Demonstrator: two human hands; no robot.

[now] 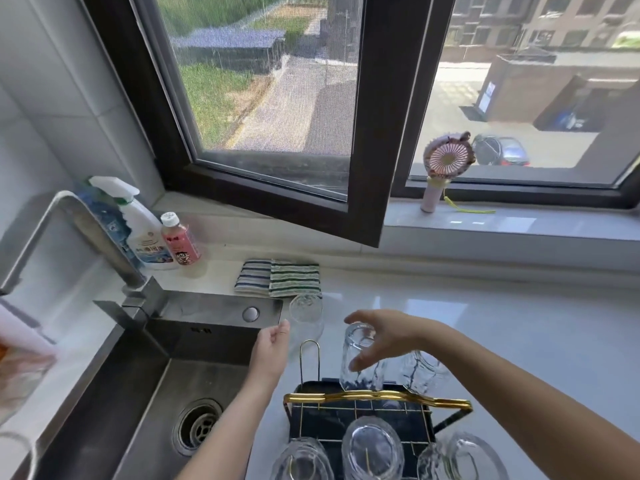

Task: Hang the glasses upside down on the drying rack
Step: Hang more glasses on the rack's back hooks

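A black drying rack [360, 422] with gold wire pegs and a gold handle stands on the counter in front of me. Several clear glasses hang on it upside down: one at the back middle [360, 362], one at the back right [424, 372], and three along the front [372, 448]. The back left peg [309, 355] is bare. My right hand [384, 337] hovers against the back middle glass with fingers spread. Another clear glass [306, 317] stands upright on the counter behind the rack. My left hand [273, 351] is at its left side, fingertips touching or nearly touching it.
A steel sink [166, 393] with a tall faucet [79, 230] lies to the left. A spray bottle [138, 226], a pink drink bottle [178, 242] and striped cloths [277, 278] sit behind it. An open window sash [370, 168] juts over the counter. A small fan [446, 164] stands on the sill.
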